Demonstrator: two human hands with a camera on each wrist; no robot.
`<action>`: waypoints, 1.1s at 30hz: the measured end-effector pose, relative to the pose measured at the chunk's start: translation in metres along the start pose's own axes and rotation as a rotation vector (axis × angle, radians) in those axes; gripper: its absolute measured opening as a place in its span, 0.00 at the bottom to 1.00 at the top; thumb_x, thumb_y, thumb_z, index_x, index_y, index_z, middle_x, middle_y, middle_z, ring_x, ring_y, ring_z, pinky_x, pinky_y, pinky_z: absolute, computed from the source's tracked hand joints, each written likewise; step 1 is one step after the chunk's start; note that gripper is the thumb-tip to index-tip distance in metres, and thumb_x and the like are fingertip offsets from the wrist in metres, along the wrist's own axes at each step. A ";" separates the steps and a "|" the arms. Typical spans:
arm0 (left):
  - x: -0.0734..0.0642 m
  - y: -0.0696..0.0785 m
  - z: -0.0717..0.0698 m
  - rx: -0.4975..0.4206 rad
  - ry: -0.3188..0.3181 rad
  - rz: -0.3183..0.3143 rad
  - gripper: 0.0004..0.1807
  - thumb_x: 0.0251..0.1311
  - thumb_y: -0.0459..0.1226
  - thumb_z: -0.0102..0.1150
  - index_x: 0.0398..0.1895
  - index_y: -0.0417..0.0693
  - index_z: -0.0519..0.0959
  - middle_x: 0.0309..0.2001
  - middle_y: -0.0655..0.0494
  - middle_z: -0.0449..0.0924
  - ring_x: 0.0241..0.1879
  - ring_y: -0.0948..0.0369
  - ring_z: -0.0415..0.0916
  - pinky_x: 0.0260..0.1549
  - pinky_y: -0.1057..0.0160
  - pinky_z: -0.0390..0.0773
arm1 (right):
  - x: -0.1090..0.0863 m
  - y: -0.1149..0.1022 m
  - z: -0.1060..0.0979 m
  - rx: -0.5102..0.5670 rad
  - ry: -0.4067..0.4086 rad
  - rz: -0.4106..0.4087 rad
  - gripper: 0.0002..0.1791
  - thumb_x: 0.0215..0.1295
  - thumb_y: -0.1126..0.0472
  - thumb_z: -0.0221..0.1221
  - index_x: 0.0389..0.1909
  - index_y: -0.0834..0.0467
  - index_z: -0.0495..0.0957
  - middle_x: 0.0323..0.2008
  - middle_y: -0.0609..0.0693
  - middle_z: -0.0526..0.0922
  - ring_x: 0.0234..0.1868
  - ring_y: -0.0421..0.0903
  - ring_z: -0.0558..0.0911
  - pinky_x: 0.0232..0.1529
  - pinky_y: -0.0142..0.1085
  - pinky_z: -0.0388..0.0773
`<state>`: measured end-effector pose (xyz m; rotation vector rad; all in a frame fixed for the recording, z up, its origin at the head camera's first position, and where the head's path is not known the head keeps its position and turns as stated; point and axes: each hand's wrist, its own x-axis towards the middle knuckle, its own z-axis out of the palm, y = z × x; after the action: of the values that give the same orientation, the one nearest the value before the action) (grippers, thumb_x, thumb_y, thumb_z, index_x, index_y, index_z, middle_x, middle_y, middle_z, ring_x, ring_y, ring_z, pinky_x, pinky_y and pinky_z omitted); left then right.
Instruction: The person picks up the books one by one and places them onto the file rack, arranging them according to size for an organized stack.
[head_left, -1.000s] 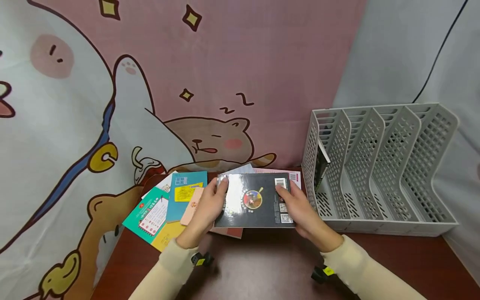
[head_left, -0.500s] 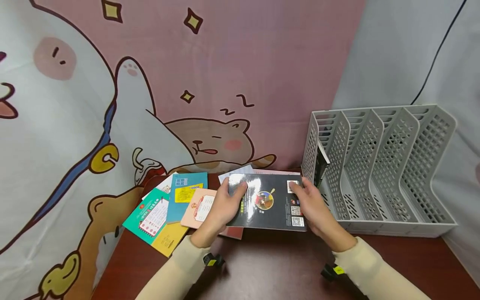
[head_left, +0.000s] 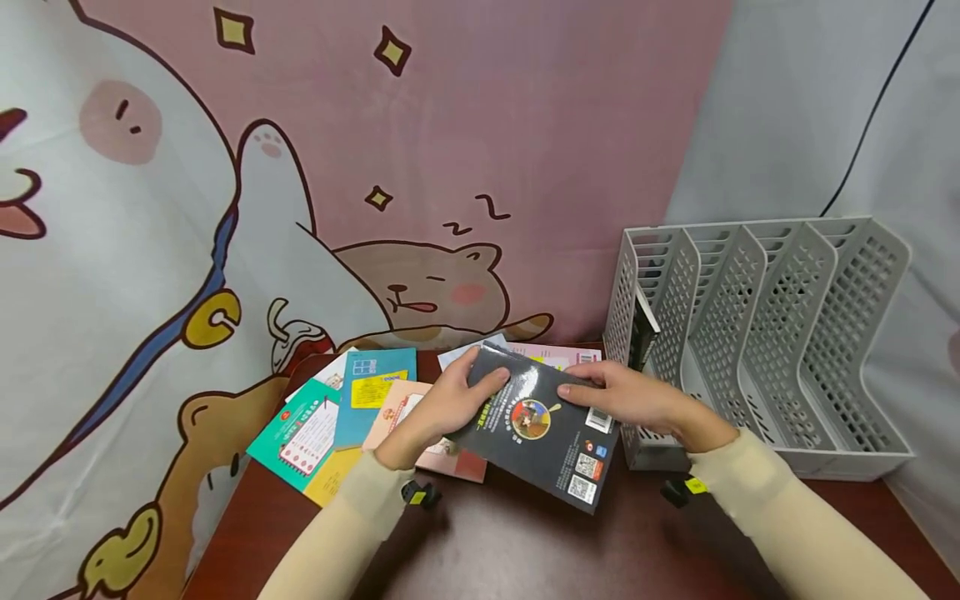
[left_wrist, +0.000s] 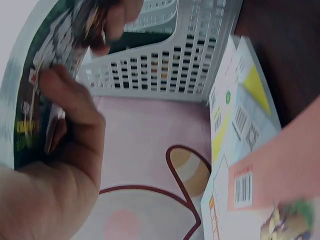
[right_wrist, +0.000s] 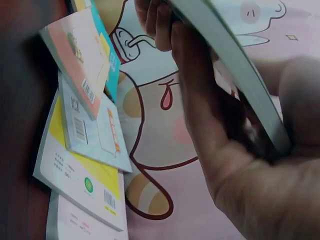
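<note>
A dark-covered book (head_left: 517,425) with a round picture and QR codes is held up over the table, tilted so its right end dips toward the person. My left hand (head_left: 457,396) grips its left edge, thumb on the cover. At the upper right edge my right hand (head_left: 633,396) grips it, thumb lying on the cover and the other fingers behind it. The left wrist view shows the left hand (left_wrist: 70,130) curled round the book (left_wrist: 30,100). From the right wrist, the book's pale page edge (right_wrist: 240,70) runs between thumb and fingers of the right hand (right_wrist: 215,150).
Several books fan out at the left, among them a green one (head_left: 300,433), a blue one (head_left: 375,392) and a pink one (head_left: 397,408). To the right stands a grey slotted file rack (head_left: 765,462) with a dark book (head_left: 642,333) in its leftmost slot.
The held book has shifted to the right, then turned clockwise, its right end swinging down toward the person. My right hand has moved from its right end to the upper edge.
</note>
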<state>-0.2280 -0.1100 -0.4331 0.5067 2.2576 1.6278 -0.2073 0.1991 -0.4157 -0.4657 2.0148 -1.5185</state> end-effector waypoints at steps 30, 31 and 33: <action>0.005 0.008 -0.001 -0.358 0.129 0.074 0.22 0.83 0.48 0.61 0.71 0.48 0.80 0.50 0.47 0.89 0.39 0.60 0.92 0.40 0.61 0.90 | 0.003 0.015 0.031 0.170 0.404 -0.229 0.28 0.90 0.50 0.52 0.77 0.63 0.65 0.42 0.45 0.94 0.38 0.44 0.94 0.39 0.44 0.93; 0.006 0.011 0.003 -0.346 0.129 0.077 0.23 0.83 0.48 0.61 0.72 0.49 0.79 0.52 0.46 0.89 0.42 0.60 0.92 0.42 0.60 0.91 | 0.003 0.014 0.035 0.186 0.441 -0.242 0.27 0.90 0.49 0.52 0.77 0.62 0.65 0.42 0.43 0.94 0.38 0.44 0.94 0.39 0.44 0.93; 0.006 0.017 0.012 -0.318 0.133 0.075 0.23 0.83 0.49 0.61 0.72 0.50 0.80 0.54 0.44 0.88 0.45 0.60 0.92 0.44 0.60 0.91 | 0.005 0.011 0.044 0.213 0.516 -0.273 0.27 0.90 0.49 0.52 0.76 0.61 0.66 0.42 0.40 0.93 0.39 0.42 0.94 0.40 0.42 0.93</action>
<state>-0.2265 -0.0921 -0.4210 0.4162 2.0302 2.0649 -0.1831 0.1662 -0.4357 -0.2888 2.1885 -2.1753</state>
